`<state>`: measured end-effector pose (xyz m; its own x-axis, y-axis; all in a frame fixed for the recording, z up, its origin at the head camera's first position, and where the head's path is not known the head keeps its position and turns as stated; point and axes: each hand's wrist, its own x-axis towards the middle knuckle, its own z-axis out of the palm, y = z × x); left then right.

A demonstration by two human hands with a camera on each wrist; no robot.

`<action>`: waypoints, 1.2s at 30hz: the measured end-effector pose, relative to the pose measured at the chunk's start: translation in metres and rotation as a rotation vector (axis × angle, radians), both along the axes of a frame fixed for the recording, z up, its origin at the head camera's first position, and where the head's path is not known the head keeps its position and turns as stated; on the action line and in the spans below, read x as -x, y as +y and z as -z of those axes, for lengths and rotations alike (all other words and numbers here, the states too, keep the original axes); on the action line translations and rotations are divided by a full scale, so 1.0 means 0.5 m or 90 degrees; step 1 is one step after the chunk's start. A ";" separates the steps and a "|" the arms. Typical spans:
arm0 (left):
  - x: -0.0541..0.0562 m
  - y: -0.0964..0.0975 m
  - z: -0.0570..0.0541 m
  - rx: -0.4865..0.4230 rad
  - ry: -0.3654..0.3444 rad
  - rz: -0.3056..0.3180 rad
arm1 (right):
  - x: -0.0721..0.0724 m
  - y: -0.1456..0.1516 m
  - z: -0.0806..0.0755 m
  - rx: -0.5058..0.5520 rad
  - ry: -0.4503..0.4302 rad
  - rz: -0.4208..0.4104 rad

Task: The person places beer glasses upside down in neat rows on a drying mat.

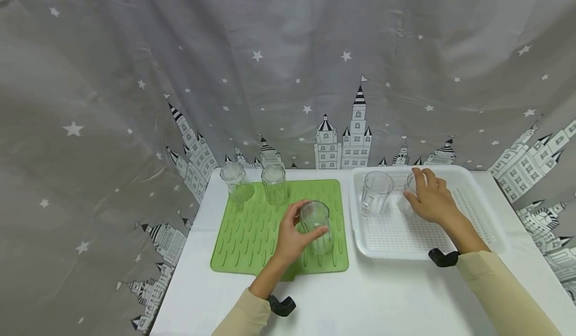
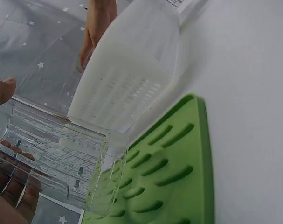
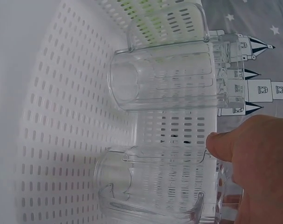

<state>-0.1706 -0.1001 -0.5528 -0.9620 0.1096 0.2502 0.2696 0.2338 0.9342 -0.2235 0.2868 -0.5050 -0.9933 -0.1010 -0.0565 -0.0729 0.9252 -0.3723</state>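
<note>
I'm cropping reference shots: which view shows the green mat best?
The head view: nearly the whole green mat shows. Left wrist shows a corner close up; right wrist, only green glimpses through the white basket.

A grey castle-print curtain hangs behind a white table

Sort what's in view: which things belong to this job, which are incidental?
Likely job:
left hand, around one glass
right hand, at another glass
five clear cylindrical glasses
green rectangular ridged mat
white perforated plastic basket

Incidental:
grey castle-printed fabric backdrop
white table
black wrist devices
</note>
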 end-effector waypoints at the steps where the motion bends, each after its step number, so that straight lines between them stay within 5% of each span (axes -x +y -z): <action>1: 0.007 -0.001 0.002 0.003 0.001 0.001 | 0.000 -0.001 0.000 0.000 -0.001 0.000; 23: 0.172 0.019 -0.035 0.110 0.056 -0.035 | 0.003 -0.012 -0.010 -0.017 -0.008 0.015; 36: 0.203 0.035 -0.013 0.108 0.040 -0.026 | -0.002 -0.007 0.000 -0.012 -0.003 0.021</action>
<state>-0.2722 -0.0826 -0.5461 -0.9494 0.1161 0.2917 0.3135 0.3993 0.8616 -0.2227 0.2831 -0.5050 -0.9958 -0.0665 -0.0632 -0.0398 0.9339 -0.3552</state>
